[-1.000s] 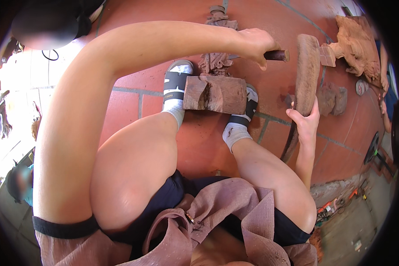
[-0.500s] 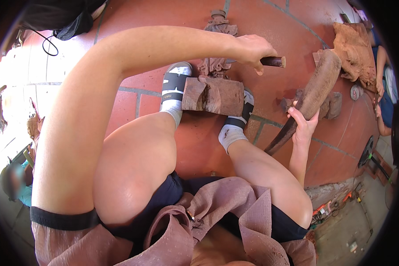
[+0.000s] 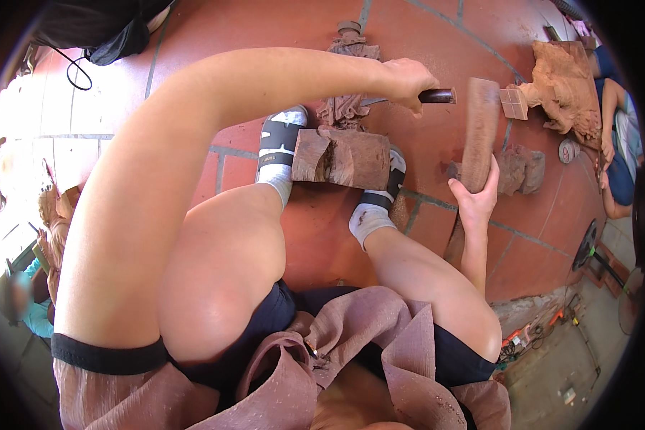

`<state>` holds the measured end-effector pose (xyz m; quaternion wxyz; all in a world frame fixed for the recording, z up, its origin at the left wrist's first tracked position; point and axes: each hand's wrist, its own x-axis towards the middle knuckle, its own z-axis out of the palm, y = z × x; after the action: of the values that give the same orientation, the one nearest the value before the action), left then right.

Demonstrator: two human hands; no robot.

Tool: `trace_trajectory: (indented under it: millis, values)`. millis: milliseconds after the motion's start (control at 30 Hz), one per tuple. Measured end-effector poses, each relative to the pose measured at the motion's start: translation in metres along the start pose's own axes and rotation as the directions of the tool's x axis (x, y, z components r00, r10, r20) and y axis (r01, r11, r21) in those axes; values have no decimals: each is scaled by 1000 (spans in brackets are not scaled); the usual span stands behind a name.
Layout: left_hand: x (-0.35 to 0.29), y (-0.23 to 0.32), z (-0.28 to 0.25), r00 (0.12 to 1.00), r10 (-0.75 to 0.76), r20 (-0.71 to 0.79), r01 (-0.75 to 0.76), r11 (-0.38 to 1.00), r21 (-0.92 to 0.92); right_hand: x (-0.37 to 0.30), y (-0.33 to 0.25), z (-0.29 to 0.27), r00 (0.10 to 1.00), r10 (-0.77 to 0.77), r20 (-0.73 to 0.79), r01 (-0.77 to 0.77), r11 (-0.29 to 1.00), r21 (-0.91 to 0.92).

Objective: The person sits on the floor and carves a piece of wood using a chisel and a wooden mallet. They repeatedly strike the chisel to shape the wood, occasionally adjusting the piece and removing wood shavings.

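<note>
My left hand [image 3: 407,80] is closed round a tool whose dark handle [image 3: 438,96] sticks out to the right; it looks like a chisel, its blade mostly hidden behind the hand and forearm. Beneath that forearm lies a carved wooden figure [image 3: 344,111], partly covered. My right hand [image 3: 478,199] grips a long brown wooden mallet [image 3: 480,125], raised upright. The mallet's head stands a little right of the handle's end, with a small gap. Between my feet rests a rough reddish-brown wood block [image 3: 341,159], against the figure's near end.
Behind my right hand sits another rough wood piece [image 3: 522,170], with a round tin [image 3: 569,150] farther right. A large light carving [image 3: 562,89] lies at the far right beside another person's arm [image 3: 612,118]. Cables [image 3: 527,342] lie at lower right; a dark bag [image 3: 86,25] is at upper left.
The mallet has swung left and become upright, its head now close to the chisel-like tool's handle. My left hand has barely moved.
</note>
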<state>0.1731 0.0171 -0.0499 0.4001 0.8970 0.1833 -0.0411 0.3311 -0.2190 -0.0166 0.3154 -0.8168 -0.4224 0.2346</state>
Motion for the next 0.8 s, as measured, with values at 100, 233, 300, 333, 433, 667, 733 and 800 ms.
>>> trace_trajectory:
  millis: [100, 233, 300, 333, 433, 667, 733, 800]
  values:
    - [2, 5, -2, 1000, -2, 9, 2, 1000, 12, 1, 28, 4, 1000, -10, -7, 12, 979, 204]
    - [6, -2, 2, 1000, -24, 19, 23, 999, 44, 3, 9, 0, 997, -40, 59, 41, 999, -12]
    - [5, -3, 3, 999, -42, 3, 42, 999, 1, 2, 15, -1, 998, -37, 46, 34, 998, 47]
    - [4, -4, 4, 1000, -28, 1, 28, 999, 18, 2, 17, 0, 998, -33, 47, 29, 996, 78]
    - [0, -10, 2, 1000, 15, 11, -16, 999, 36, 3, 10, 3, 995, -58, 83, 58, 998, -3]
    - [-10, 10, 0, 990, 62, 125, -80, 986, 147, 5, 19, 2, 995, -8, 100, -8, 987, 160]
    - [-9, 6, 0, 992, 76, 103, -92, 982, 164, 6, 23, 5, 996, 25, 89, -42, 979, 200]
    - [-8, -3, -13, 996, 43, 82, -64, 958, 279, 6, 24, 5, 996, 30, 79, -46, 975, 217]
